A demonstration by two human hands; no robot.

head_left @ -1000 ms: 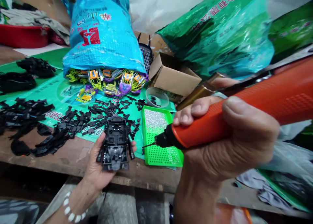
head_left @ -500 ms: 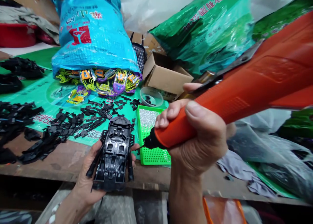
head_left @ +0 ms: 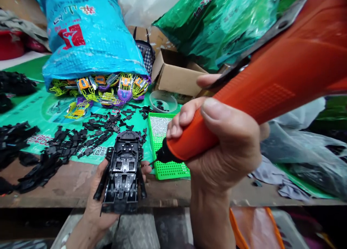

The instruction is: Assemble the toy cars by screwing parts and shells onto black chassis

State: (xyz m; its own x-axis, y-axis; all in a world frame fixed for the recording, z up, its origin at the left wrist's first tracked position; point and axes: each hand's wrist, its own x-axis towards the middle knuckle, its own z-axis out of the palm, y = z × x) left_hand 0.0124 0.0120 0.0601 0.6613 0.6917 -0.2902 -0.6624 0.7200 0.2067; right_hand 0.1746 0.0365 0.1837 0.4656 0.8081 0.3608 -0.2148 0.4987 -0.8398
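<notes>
My left hand point(head_left: 94, 205) is wrapped round a black plastic toy car chassis point(head_left: 124, 165), its moulded side turned up towards me. Fingertips of that hand show past the chassis's right edge. In my right hand point(head_left: 222, 144) is an orange electric screwdriver point(head_left: 244, 97), its body slanting down to the left. The thin bit points at the fingertips beside the chassis; whether it touches anything I cannot tell. Just behind the bit lies a green perforated tray point(head_left: 169, 171) with many small silvery screws point(head_left: 159, 126) at its far end.
Loose black plastic parts point(head_left: 73, 140) are spread over the green sheet at left. A blue sack point(head_left: 92, 35) spills colourful toy car bodies point(head_left: 124, 88). A clear bowl point(head_left: 164, 102), a cardboard box point(head_left: 176, 75) and a green sack point(head_left: 217, 28) stand behind the tray.
The view has shifted slightly, so the background sits further left. The screwdriver is tilted more steeply, and its bit is still close to the left fingertips. Both hands keep their hold.
</notes>
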